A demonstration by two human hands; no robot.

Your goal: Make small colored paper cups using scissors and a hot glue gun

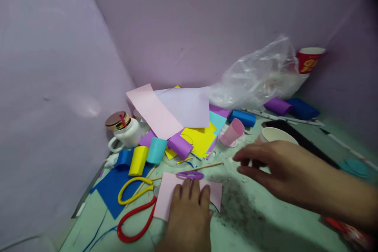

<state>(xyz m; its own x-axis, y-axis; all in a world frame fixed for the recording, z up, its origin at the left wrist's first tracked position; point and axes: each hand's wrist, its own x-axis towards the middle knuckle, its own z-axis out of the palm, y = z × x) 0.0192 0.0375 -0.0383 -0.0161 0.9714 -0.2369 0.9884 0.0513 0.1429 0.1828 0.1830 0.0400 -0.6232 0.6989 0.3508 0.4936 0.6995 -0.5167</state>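
Paper, head view: pink sheet [163, 196] lies on the green table [233, 189], pinned beneath the left hand [191, 210].
Left fingers: slightly spread, palm down, resting on the sheet and grasping nothing.
Right fingers: half curled, a narrow gap between thumb and forefinger, nothing seen between them; whether the right hand [274, 167] touches the white cup [279, 134] beside it cannot be told.
Purple loop [190, 175]: at the sheet's far edge, near the left fingertips.
Cup risk: a careless swing of the right wrist could tip it.
Sheet risk: uneven pressure could crease or skid the paper, jostling the loop.
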